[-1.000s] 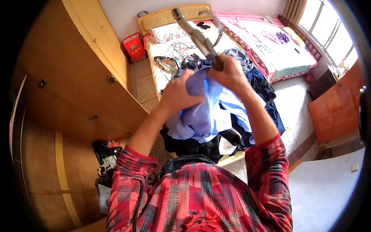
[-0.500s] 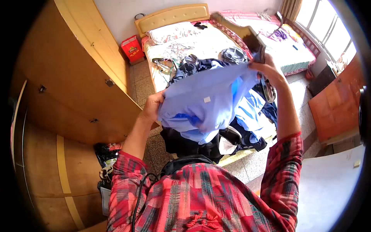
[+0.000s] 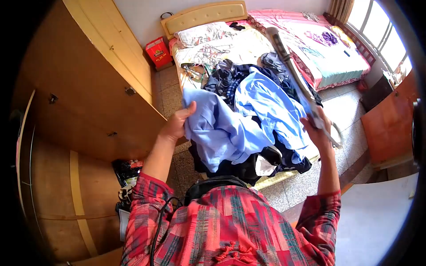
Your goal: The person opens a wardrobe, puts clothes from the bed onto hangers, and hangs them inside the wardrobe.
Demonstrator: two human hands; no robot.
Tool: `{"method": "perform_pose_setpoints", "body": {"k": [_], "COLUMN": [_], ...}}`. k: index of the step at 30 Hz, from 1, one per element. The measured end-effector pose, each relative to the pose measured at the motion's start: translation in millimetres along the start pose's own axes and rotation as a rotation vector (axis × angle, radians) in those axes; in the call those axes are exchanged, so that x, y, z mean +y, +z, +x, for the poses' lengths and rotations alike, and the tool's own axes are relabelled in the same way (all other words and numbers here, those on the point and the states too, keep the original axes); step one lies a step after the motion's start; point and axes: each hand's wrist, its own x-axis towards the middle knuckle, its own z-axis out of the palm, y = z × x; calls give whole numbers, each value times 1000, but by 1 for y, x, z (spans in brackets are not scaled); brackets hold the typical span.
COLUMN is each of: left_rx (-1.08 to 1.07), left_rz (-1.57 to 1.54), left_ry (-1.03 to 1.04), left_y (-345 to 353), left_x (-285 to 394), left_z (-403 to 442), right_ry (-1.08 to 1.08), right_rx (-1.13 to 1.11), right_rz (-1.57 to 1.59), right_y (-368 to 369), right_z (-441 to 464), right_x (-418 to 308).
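My left hand is closed on the edge of a light-blue shirt, which hangs in loose folds over the near end of the bed. In my right hand is a long, brown-and-beige clothes hanger, seen nearly edge-on and slanting up and away; it is partly blurred. Another light-blue shirt lies spread over a pile of dark clothes between my hands.
The wooden bed headboard stands at the back, with a pillow before it. An open wooden wardrobe door rises at my left. A red box stands by the bed. A second bed is by the window.
My right hand has let go of the shirt's right side and moved down with the hanger. The shirt, stretched between both hands before, now droops from my left hand.
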Motion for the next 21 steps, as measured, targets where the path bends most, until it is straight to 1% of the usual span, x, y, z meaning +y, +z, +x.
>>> {"method": "perform_pose_setpoints", "body": {"k": [2,4,5,6,8,9,10,11,12,13,14,17,18,20,21], "left_rx": [25,49,28,7,5,-6,-17,-82,-84,-83,-82,-114,-116,-129,-99], "left_rz": [104,126,129,131,148,131,112,44,44,24,4,46,46,289,518], "left_ry": [56,76,135,192,204,218,231,209,207,209,208,150,146,50,66], "left_y": [-7,-10,-10,-9,-4,7,13,11,11,13,15,27,34,57,72], "left_x": [8,9,9,9,11,14,14,15,15,16,17,18,18,20,20], "left_z": [-4,-6,-5,-6,-7,-8,-9,-7,-5,-4,-3,-4,-6,-15,-18], "right_ry": [39,104,303,214,314,328,207,88,5,-181,-176,-161,-59,-59,-99], "right_rx": [-59,-82,-100,-151,-349,-356,-352,-336,-308,-277,-362,-463,-479,-507,-495], "right_rz": [-14,48,305,361,500,476,387,296,306,222,275,220,165,36,26], "right_y": [-23,-43,-51,-61,-80,-81,-79,-77,-71,-69,-67,-51,-43,-18,-3], "right_z": [-19,-33,-44,-51,-52,-51,-50,-49,-44,-37,-34,-18,-16,-7,-5], "right_x": [8,-8,-4,1,-21,-34,-32,-30,-42,-52,-51,-65,-74,-81,-81]}}
